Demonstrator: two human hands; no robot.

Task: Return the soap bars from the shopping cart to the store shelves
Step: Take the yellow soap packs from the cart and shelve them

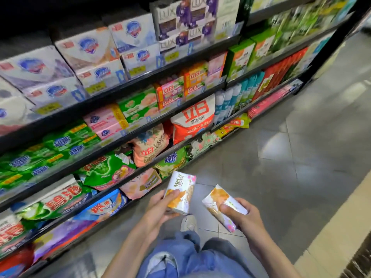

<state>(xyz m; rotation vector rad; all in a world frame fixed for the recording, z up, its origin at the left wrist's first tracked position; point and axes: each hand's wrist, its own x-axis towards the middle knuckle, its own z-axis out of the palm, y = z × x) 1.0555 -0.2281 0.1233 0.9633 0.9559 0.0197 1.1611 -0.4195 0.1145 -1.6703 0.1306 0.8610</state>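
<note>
My left hand [158,207] grips a white and orange soap bar box [181,189] marked MeLy, held upright in front of the lowest shelves. My right hand [244,214] grips a second soap bar box [219,201] of the same kind, tilted with one end pointing up and left. The two boxes are a short gap apart above the floor. The store shelves [128,85] rise to the left, packed with soap boxes and detergent bags. No shopping cart is in view.
Grey tiled floor [301,147] stretches to the right of the shelving. A pale cardboard edge [341,227] runs along the lower right. My jeans and one shoe [188,222] show below my hands.
</note>
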